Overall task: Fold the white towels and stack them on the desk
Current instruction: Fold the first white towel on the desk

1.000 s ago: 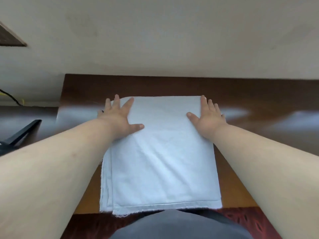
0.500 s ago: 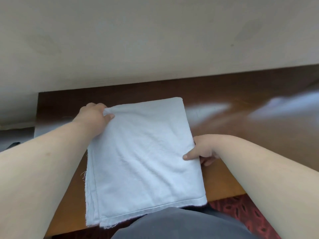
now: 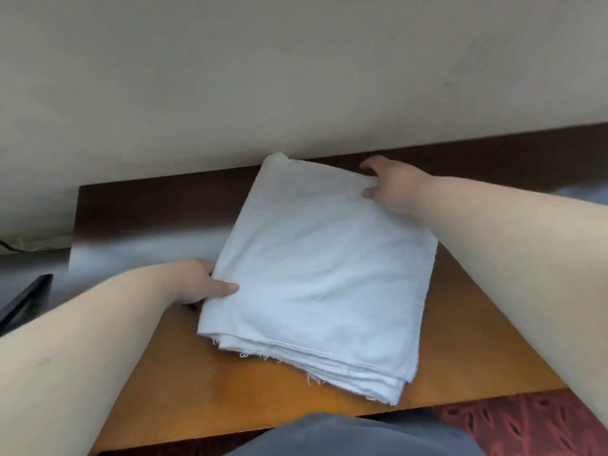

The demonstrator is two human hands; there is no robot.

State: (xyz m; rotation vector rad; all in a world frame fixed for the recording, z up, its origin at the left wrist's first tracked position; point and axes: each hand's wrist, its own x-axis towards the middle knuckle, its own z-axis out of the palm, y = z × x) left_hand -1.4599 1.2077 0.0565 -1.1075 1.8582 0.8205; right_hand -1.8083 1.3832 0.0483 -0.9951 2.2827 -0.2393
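Here, a folded white towel (image 3: 320,278) lies skewed on the wooden surface (image 3: 204,383); the left hand (image 3: 205,284) pinches its left edge, the right hand (image 3: 391,185) clutches its far corner.

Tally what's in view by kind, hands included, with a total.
Folded white towel: 1
Hands gripping it: 2, left hand and right hand
Wooden desk: 1
Dark object at the left edge: 1
Total: 5

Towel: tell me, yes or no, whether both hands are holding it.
Yes: the left hand grips the towel at its left edge, the right hand at its far right corner.
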